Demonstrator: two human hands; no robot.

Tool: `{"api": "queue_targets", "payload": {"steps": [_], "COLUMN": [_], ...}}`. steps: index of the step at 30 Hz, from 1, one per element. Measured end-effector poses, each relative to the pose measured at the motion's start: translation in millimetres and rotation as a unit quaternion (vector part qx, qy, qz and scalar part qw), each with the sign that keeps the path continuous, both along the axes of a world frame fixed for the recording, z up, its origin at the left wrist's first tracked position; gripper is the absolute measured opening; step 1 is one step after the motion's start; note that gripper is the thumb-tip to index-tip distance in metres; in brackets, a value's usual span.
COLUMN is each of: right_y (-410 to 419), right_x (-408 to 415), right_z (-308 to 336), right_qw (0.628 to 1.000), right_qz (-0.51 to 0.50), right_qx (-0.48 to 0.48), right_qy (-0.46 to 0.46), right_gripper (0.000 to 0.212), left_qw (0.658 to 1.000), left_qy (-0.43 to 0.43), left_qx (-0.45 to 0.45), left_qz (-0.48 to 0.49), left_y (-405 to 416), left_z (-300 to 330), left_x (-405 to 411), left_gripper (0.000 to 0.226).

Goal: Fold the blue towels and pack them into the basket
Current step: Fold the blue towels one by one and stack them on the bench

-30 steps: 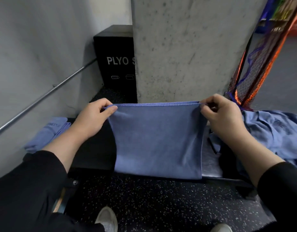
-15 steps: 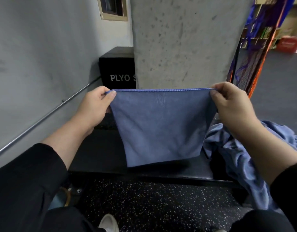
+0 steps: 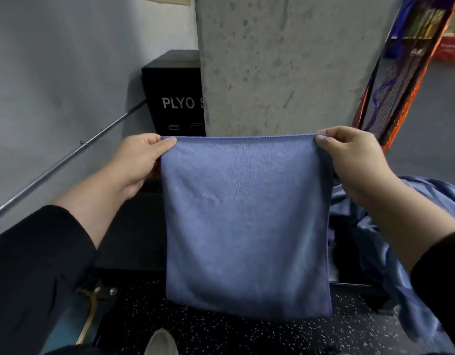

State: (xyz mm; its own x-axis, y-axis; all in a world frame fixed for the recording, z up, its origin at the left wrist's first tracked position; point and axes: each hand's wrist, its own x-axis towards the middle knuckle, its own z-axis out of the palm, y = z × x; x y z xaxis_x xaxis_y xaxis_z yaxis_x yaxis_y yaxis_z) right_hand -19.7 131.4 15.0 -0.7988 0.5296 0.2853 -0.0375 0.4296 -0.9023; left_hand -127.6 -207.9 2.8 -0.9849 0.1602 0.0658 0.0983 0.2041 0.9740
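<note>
A rectangular blue terry towel (image 3: 244, 221) hangs flat in the air between the hands. The left hand (image 3: 139, 160) pinches its upper left corner, the right hand (image 3: 354, 160) its upper right corner. A heap of rumpled blue towels (image 3: 390, 226) lies just beside the right forearm.

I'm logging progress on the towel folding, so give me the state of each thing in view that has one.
Held towel: hanging flat, pinched at both top corners.
Left hand: pinching the top left corner.
Right hand: pinching the top right corner.
Towel pile: crumpled, unfolded, at right.
</note>
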Motion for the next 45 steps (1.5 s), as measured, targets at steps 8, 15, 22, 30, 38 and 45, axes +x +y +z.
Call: {"api": "queue_targets", "payload": {"steps": [8, 15, 22, 30, 38, 45], "right_y": [19, -23, -2, -15, -33, -46], "right_x": [-109, -26, -12, 23, 36, 22], "right_z": [-76, -222, -235, -208, -217, -201], "right_qw": [0.959, 0.823, 0.837, 0.809, 0.810, 0.880], "right_qz": [-0.001, 0.231, 0.239, 0.366, 0.280, 0.193], "right_qx": [0.192, 0.387, 0.410, 0.442, 0.490, 0.370], "right_qy": [-0.206, -0.345, -0.273, -0.129, -0.159, -0.225], "right_gripper": [0.053, 0.069, 0.062, 0.028, 0.025, 0.013], "left_qw": [0.972, 0.751, 0.748, 0.749, 0.733, 0.773], "left_qy": [0.038, 0.026, 0.046, 0.239, 0.246, 0.210], "left_qx": [-0.210, -0.604, -0.609, -0.561, -0.558, -0.558], "left_qz": [0.099, -0.267, -0.261, -0.260, -0.301, -0.216], "left_y": [45, 59, 51, 67, 80, 91], "left_z": [-78, -189, -199, -182, -186, -184], "left_x": [-80, 5, -8, 30, 76, 66], "left_gripper": [0.039, 0.074, 0.071, 0.060, 0.039, 0.006]}}
